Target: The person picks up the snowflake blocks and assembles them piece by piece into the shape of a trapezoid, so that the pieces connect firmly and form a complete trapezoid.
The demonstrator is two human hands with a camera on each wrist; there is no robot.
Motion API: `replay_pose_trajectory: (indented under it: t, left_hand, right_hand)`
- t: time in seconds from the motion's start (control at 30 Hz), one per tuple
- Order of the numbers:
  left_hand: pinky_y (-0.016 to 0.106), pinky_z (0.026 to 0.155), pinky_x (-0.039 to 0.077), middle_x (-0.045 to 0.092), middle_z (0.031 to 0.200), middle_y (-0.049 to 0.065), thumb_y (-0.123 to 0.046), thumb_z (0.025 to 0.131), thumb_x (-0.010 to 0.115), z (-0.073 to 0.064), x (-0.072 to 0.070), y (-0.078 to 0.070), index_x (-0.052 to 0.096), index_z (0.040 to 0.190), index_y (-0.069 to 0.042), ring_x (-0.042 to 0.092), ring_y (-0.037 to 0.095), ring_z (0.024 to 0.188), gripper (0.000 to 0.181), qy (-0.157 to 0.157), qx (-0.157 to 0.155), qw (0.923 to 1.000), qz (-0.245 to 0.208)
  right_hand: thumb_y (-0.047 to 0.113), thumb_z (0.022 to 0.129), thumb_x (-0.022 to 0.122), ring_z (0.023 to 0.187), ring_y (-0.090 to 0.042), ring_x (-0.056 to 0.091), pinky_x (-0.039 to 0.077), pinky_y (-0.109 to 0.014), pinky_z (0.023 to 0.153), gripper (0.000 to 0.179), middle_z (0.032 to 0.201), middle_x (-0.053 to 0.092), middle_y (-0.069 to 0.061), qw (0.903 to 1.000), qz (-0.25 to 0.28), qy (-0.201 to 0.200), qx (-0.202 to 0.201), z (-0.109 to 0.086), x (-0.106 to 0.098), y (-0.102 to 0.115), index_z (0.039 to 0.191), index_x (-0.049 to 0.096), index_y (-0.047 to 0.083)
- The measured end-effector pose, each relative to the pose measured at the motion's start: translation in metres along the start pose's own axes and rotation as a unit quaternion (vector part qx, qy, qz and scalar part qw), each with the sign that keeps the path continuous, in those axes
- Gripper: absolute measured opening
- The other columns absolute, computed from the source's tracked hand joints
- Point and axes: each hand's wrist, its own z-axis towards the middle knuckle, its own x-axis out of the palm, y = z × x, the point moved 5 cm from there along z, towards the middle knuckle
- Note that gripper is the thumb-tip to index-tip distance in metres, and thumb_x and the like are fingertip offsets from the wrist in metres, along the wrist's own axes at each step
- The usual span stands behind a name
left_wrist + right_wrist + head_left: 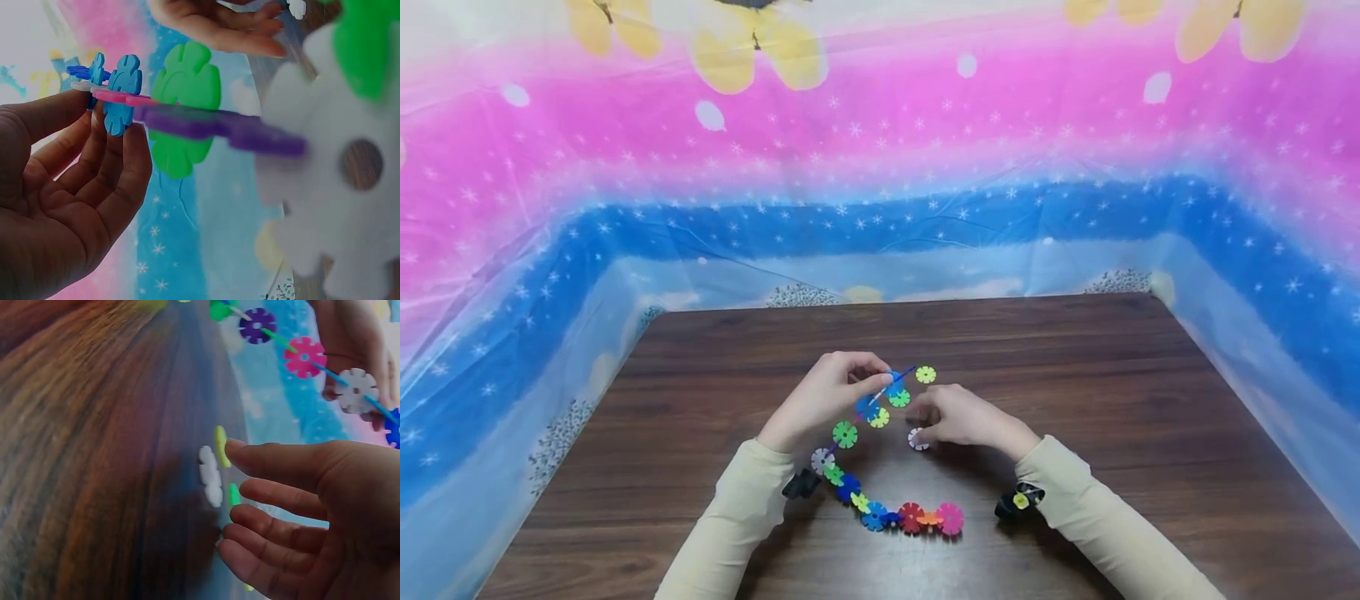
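Note:
My left hand (pixel 831 392) pinches the upper end of a chain of notched plastic discs, near a blue disc (pixel 893 384). In the left wrist view the thumb and fingers meet at a white piece (pixel 81 86) between blue ones. The chain runs down past a green disc (pixel 845 434) and a white one, then curves right to a pink disc (pixel 950 518) at its near end. My right hand (pixel 966 417) is beside the chain, fingers spread and empty in the right wrist view. Its fingertips are right by a loose white disc (pixel 917 438).
Loose discs lie on the brown wooden table (pixel 715 350): a yellow one (pixel 926 375), a green one (pixel 899 398) and another yellow one (pixel 879 417) close to the chain. A patterned cloth (pixel 880 150) stands around the table's far and side edges.

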Motion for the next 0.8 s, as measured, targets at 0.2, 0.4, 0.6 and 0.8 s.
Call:
replay_pose_trajectory:
  t: [0.2, 0.4, 0.6, 0.8]
  left_hand:
    - [0.037, 0.070, 0.055, 0.071, 0.098, -0.004, -0.030, 0.101, 0.064, -0.001, -0.002, -0.002, 0.074, 0.111, -0.017, 0.064, 0.017, 0.080, 0.019, -0.005, 0.015, 0.9998, 0.007]
    - [0.036, 0.072, 0.054, 0.071, 0.096, -0.005, -0.029, 0.102, 0.063, 0.000, -0.005, -0.003, 0.074, 0.111, -0.016, 0.064, 0.015, 0.080, 0.019, -0.015, 0.018, 0.9996, 0.019]
    - [0.036, 0.070, 0.053, 0.070, 0.097, -0.004, -0.029, 0.102, 0.062, 0.001, -0.007, 0.002, 0.073, 0.111, -0.015, 0.063, 0.019, 0.078, 0.020, -0.039, 0.005, 0.9991, 0.016]
    - [0.038, 0.066, 0.052, 0.069, 0.090, 0.000, -0.029, 0.103, 0.060, 0.000, -0.012, 0.004, 0.073, 0.110, -0.015, 0.062, 0.024, 0.071, 0.020, -0.076, 0.006, 0.9971, -0.008]
  right_hand:
    - [0.022, 0.087, 0.082, 0.085, -0.012, 0.058, 0.053, -0.032, 0.074, 0.033, 0.094, 0.064, 0.003, 0.9996, -0.023, 0.017, 0.003, 0.005, 0.008, 0.000, 0.117, 0.074, 0.009]
    - [0.019, 0.088, 0.081, 0.078, -0.011, 0.057, 0.051, -0.033, 0.070, 0.011, 0.086, 0.060, 0.007, 0.9993, -0.019, 0.024, 0.021, 0.007, 0.008, -0.005, 0.095, 0.073, 0.016]
    - [0.020, 0.089, 0.079, 0.067, -0.010, 0.057, 0.049, -0.030, 0.064, 0.010, 0.077, 0.061, 0.007, 0.9995, -0.001, 0.022, 0.022, 0.004, 0.005, -0.014, 0.092, 0.070, 0.016]
    - [0.023, 0.087, 0.082, 0.071, -0.011, 0.056, 0.048, -0.029, 0.065, 0.021, 0.082, 0.060, 0.005, 0.9993, 0.012, 0.022, 0.029, -0.004, -0.001, -0.019, 0.100, 0.069, 0.013]
